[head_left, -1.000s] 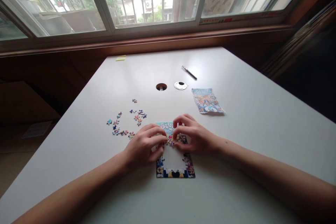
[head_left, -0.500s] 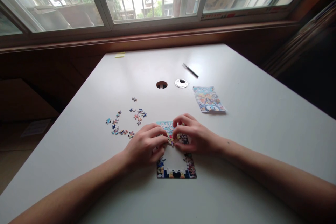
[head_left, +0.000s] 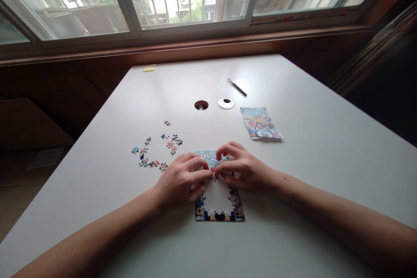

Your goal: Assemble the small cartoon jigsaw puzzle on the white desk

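A partly assembled jigsaw puzzle [head_left: 220, 216] lies flat in front of me, its bordered frame joined around a bare white middle. From the left, my left hand [head_left: 187, 176] rests over its edge, fingers curled and the index fingertip on a small puzzle piece [head_left: 214, 177] at the lower edge of the joined top part. My right hand [head_left: 243, 167] comes in from the other side, with bent fingers and its fingertips at that same piece. Both hands cover parts of the puzzle's sides. Loose puzzle pieces [head_left: 152, 163] lie scattered left of my left hand.
A crinkled printed picture sheet [head_left: 260, 124] lies beyond my right hand. Farther back are a dark pen [head_left: 237, 87], a round metal cover [head_left: 225, 103] and an open cable hole [head_left: 201, 105] in the white table [head_left: 97, 191]. Yellow tape [head_left: 149, 68] sticks near the far edge.
My left index finger has reached slightly right, and my right index finger has come down toward it, bringing the fingertips closer over the piece. The loose pieces have stayed put.
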Demonstrator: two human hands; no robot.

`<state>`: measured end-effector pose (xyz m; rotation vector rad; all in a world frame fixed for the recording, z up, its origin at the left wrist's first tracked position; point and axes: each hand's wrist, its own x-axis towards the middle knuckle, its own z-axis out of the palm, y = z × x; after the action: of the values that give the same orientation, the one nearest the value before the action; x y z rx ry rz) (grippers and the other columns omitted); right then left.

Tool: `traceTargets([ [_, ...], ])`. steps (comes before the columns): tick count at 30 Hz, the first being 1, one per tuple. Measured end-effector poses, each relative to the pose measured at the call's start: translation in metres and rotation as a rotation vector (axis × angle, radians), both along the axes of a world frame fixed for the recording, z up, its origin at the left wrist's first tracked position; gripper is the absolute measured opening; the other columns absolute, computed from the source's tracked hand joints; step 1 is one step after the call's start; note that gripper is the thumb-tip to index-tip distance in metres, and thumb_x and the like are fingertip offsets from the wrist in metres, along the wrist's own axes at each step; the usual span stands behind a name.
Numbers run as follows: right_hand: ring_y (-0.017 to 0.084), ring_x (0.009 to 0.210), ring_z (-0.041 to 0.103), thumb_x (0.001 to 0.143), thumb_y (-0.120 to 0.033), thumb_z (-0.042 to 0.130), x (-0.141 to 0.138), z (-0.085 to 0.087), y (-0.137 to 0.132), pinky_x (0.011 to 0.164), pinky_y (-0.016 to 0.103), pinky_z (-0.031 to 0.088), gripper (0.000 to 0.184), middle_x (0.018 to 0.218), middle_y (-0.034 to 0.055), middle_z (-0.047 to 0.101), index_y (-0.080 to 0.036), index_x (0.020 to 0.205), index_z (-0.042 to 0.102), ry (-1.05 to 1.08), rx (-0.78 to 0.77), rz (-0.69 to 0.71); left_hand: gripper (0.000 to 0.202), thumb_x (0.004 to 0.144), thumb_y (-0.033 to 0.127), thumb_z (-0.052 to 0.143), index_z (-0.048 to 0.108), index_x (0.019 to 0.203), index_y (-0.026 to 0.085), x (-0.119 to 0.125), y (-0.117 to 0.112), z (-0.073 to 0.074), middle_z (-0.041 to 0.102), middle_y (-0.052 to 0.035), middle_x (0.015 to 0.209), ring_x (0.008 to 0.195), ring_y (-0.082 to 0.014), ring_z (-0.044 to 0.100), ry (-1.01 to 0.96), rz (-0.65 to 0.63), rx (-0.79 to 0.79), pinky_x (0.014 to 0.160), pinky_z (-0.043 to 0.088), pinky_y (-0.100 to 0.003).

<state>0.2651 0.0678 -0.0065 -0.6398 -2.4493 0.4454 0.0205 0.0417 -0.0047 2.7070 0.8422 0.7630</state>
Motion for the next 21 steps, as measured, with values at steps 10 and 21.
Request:
traceTargets([
  [10, 0.024, 0.100, 0.049, 0.080, -0.003, 0.057, 0.0015, 0.0010, -0.0044, 0.086, 0.043, 0.045, 0.034, 0.107, 0.0082, 0.058, -0.026, 0.101, 0.070, -0.107, 0.092, -0.001, 0.033, 0.084, 0.013, 0.055, 0.062, 0.116, 0.019, -0.0011, -0.0062, -0.0009, 0.064, -0.0097, 0.111, 0.106, -0.0264, 0.054, 0.113, -0.003, 0.082, 0.090, 0.049, -0.044],
  [21, 0.023, 0.099, 0.049, 0.085, -0.004, 0.050, 0.0009, -0.0003, -0.0035, 0.088, 0.041, 0.043, 0.028, 0.107, 0.0077, 0.061, -0.022, 0.100, 0.065, -0.139, 0.059, 0.041, 0.026, 0.085, 0.014, 0.054, 0.063, 0.108, 0.021, -0.0003, -0.0047, -0.0016, 0.062, -0.0085, 0.112, 0.105, -0.0255, 0.053, 0.119, 0.002, 0.078, 0.089, 0.048, -0.042],
])
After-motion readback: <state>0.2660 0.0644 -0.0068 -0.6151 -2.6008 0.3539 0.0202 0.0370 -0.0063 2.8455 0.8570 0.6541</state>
